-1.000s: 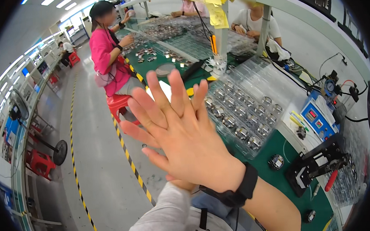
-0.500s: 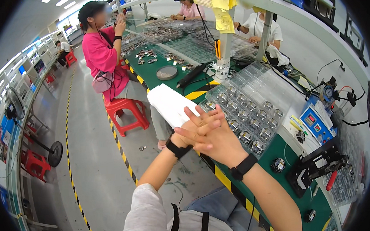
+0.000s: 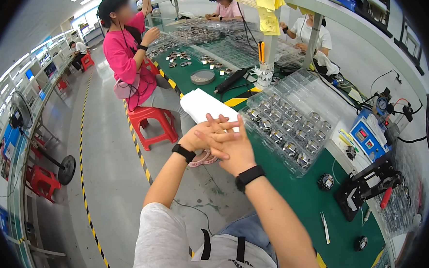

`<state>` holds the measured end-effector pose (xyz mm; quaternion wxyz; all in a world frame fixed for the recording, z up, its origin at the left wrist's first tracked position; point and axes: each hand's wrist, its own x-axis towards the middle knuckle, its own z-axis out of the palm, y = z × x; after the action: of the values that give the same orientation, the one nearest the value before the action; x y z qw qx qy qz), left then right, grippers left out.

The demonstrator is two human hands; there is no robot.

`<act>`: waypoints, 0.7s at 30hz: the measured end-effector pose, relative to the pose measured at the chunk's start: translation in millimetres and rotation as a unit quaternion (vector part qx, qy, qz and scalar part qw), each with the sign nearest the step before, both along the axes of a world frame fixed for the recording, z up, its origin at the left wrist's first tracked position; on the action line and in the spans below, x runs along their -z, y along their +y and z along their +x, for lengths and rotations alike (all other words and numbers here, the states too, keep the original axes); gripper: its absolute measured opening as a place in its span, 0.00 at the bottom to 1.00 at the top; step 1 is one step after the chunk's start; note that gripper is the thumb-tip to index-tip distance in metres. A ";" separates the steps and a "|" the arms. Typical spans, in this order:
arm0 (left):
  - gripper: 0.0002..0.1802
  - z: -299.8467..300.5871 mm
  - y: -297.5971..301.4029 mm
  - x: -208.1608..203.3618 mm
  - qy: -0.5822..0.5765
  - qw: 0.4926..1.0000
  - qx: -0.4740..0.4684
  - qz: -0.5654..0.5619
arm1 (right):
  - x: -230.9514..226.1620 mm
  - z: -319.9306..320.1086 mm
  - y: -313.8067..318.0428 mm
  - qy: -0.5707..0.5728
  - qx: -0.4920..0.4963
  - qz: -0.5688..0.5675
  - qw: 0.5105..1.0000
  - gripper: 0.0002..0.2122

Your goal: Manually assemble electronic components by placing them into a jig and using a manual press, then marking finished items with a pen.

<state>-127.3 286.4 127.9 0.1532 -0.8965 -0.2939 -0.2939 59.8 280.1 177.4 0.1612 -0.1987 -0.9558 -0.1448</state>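
Observation:
My left hand [image 3: 195, 137] and my right hand [image 3: 238, 154] meet in front of me with their fingers crossed through one another. The fingers are stretched out and spread, and neither hand holds any object. A dark band circles each wrist. Just beyond the fingers lies a folded white cloth or paper [image 3: 208, 106] at the bench edge. To the right of my hands, a clear plastic tray [image 3: 291, 125] carries several small round metallic parts in its compartments. Parts of the fingers are hidden where they overlap.
On the green bench [image 3: 290, 193] are tweezers [image 3: 325, 227], two round modules [image 3: 326, 181], a black fixture with a red handle [image 3: 367, 186] and a blue control box [image 3: 368, 138]. A soldering iron [image 3: 231, 79] lies farther off. A co-worker in pink [image 3: 123, 56] sits on a red stool [image 3: 153, 125].
My joined hands have shifted left and slightly up, still crossed. The tweezers have come into sight on the bench. The co-worker in pink has lowered one hand, and my view has turned slightly.

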 end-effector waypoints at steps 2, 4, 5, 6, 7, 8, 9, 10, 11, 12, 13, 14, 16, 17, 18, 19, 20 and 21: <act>0.37 -2.5 -5.5 10.9 -0.007 0.999 -0.031 0.005 | 23.7 -8.4 -5.2 0.002 0.039 0.013 0.999 0.34; 0.37 5.1 -14.3 9.2 0.035 0.998 -0.049 0.012 | 47.1 -12.7 -4.6 0.007 0.057 0.020 0.998 0.34; 0.37 7.8 -23.7 6.2 0.077 0.994 -0.072 0.015 | 58.5 -13.5 -4.7 0.022 0.065 0.004 0.998 0.34; 0.36 8.7 -28.4 5.5 0.116 0.989 -0.095 0.017 | 68.7 -11.4 -4.2 0.035 0.075 -0.012 0.997 0.34; 0.36 5.5 -28.8 7.3 0.118 0.988 -0.098 0.017 | 79.4 -7.0 -4.4 0.048 0.084 -0.030 0.995 0.34; 0.36 -2.9 -28.7 16.0 0.098 0.960 -0.257 -0.051 | 90.1 2.6 -6.8 0.047 0.077 -0.032 0.995 0.34; 0.35 -10.7 -28.0 24.4 0.076 0.903 -0.407 -0.116 | 98.8 18.8 -8.4 0.036 0.119 -0.026 0.992 0.34; 0.36 -34.8 -31.4 38.5 -0.020 0.877 -0.480 -0.022 | 101.8 25.7 -10.5 0.027 0.156 -0.019 0.987 0.34; 0.37 -63.9 -43.1 52.0 -0.113 0.829 -0.543 0.073 | 105.0 24.3 -12.7 0.030 0.146 -0.021 0.989 0.34; 0.37 -70.5 -44.8 53.5 -0.118 0.830 -0.539 0.074 | 107.9 30.5 -4.3 0.031 0.138 -0.015 0.990 0.34; 0.40 -78.1 -53.0 51.6 -0.058 0.839 -0.535 0.074 | 109.2 33.5 -1.4 0.035 0.126 -0.012 0.991 0.33; 0.42 -82.4 -58.4 51.1 0.002 0.845 -0.529 0.073 | 110.6 36.7 1.3 0.040 0.114 -0.009 0.993 0.33; 0.43 -89.3 -78.1 53.9 -0.011 0.823 -0.565 0.057 | 111.1 34.0 -0.6 0.041 0.110 0.001 0.993 0.33; 0.44 -90.6 -88.1 56.4 -0.027 0.801 -0.596 0.042 | 111.4 32.5 -1.3 0.042 0.111 0.014 0.993 0.33; 0.44 -89.7 -97.2 59.9 -0.044 0.779 -0.625 0.026 | 112.3 33.5 -1.8 0.040 0.113 0.027 0.992 0.32; 0.44 -90.2 -105.9 63.6 -0.044 0.778 -0.627 0.025 | 113.4 33.6 -2.8 0.040 0.111 0.026 0.993 0.32; 0.45 -91.1 -112.1 69.1 -0.067 0.758 -0.648 0.018 | 115.9 34.0 -1.9 0.046 0.103 0.026 0.993 0.32; 0.46 -91.9 -117.1 74.8 -0.089 0.738 -0.668 0.010 | 118.0 34.5 -0.8 0.052 0.096 0.026 0.994 0.32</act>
<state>-219.3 169.3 53.1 0.2926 -0.4376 -0.8269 -0.1976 94.3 279.3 59.4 0.2006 -0.2927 -0.9187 -0.1735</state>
